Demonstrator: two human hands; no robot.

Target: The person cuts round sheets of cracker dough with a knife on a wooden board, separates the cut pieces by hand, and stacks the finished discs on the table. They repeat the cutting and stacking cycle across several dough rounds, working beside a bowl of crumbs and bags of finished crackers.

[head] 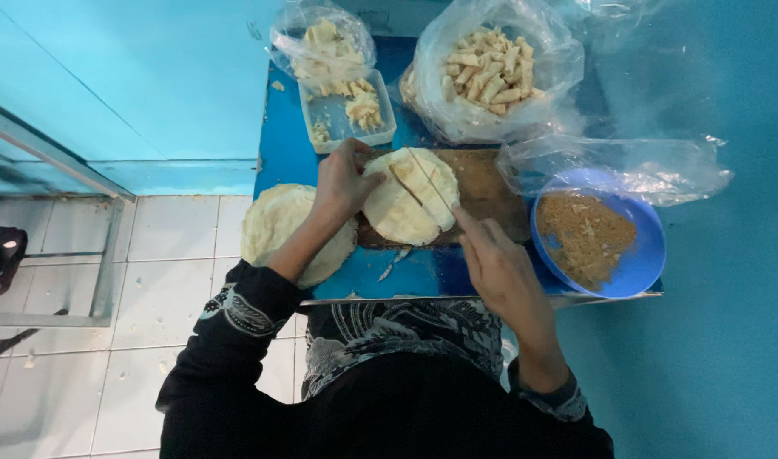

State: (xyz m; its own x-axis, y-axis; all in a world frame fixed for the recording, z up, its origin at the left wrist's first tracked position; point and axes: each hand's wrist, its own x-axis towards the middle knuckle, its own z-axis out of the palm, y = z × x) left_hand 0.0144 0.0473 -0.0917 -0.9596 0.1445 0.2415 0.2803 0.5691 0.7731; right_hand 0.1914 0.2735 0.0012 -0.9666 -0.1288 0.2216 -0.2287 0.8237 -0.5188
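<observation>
The left hand (342,180) lies flat on the wrapper stack (410,195), steadying it on the board (491,191); the right hand (499,268) grips a knife (431,183) (thin blade) slicing across, bowl (640,263) beside it.

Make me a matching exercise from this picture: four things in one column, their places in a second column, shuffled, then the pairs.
Things:
1. blue bowl
2. clear tub
3. left hand
4. knife

Places:
A. held by the right hand
B. right end of the table, holding brown crumbs
C. pressing on the pale round sheet
D. far left, by a bag

Pairs: 1-B, 2-D, 3-C, 4-A
</observation>
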